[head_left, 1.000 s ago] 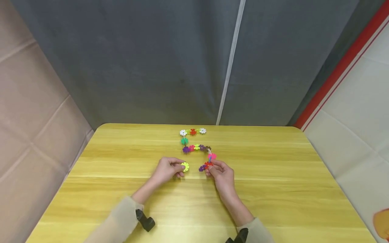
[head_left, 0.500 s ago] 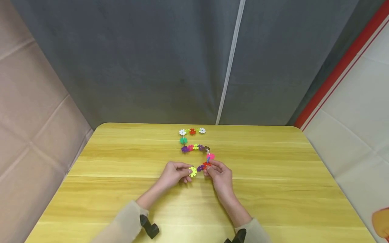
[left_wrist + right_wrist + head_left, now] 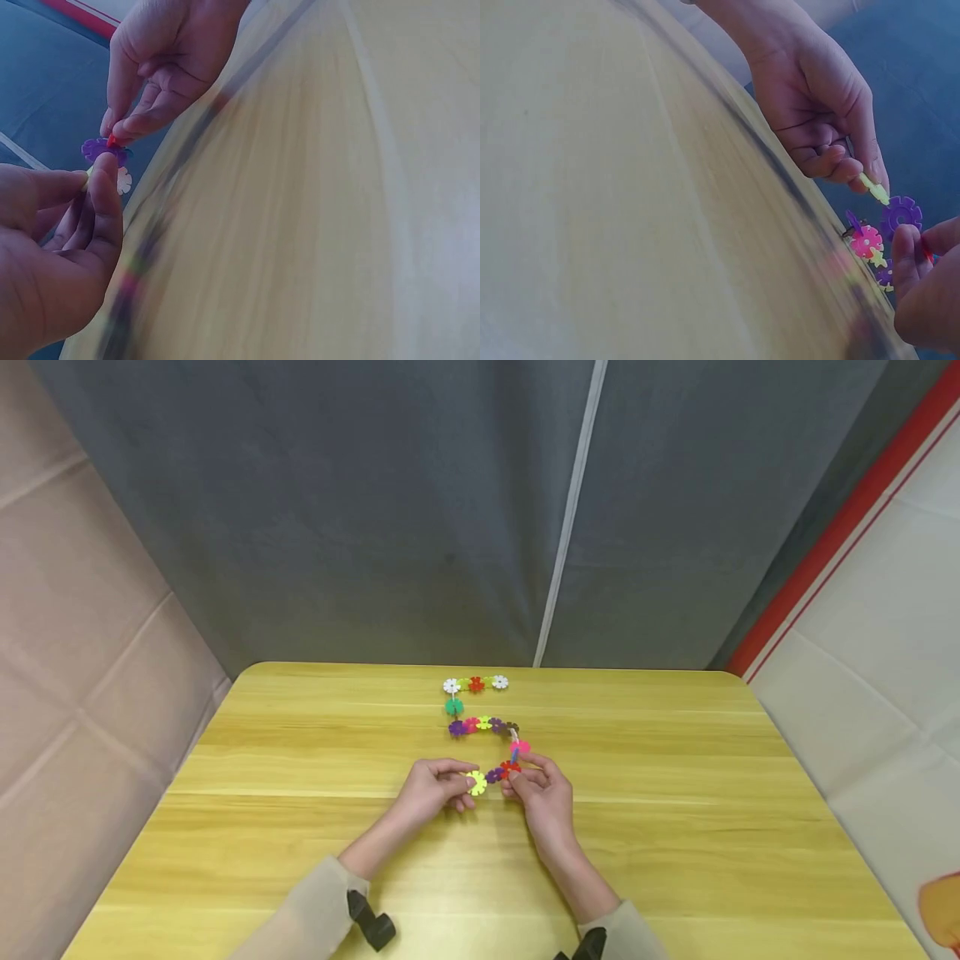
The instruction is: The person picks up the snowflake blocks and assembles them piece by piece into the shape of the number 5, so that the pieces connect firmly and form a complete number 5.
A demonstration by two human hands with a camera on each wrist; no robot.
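A chain of coloured flower-shaped plastic discs (image 3: 480,724) winds over the yellow wooden table (image 3: 675,827) from the far edge toward me. My right hand (image 3: 513,777) pinches the chain's near end at a red disc (image 3: 510,767), just behind the last purple disc (image 3: 492,774). My left hand (image 3: 468,786) pinches a loose yellow disc (image 3: 476,782) edge-on against that purple disc (image 3: 900,215). In the right wrist view the yellow disc (image 3: 876,189) touches the purple one's rim. In the left wrist view the left thumb and finger (image 3: 101,176) meet the right fingertips (image 3: 116,133) at the purple disc (image 3: 97,148).
A grey curtain (image 3: 375,527) hangs right behind the table's far edge. Beige padded wall stands at the left, white and red wall at the right. Black wrist-camera mounts (image 3: 371,927) sit on both beige sleeves. Bare tabletop lies on both sides of the hands.
My left hand has carried the yellow disc to the right until it meets the purple end of the chain. The right hand has barely shifted and keeps its pinch.
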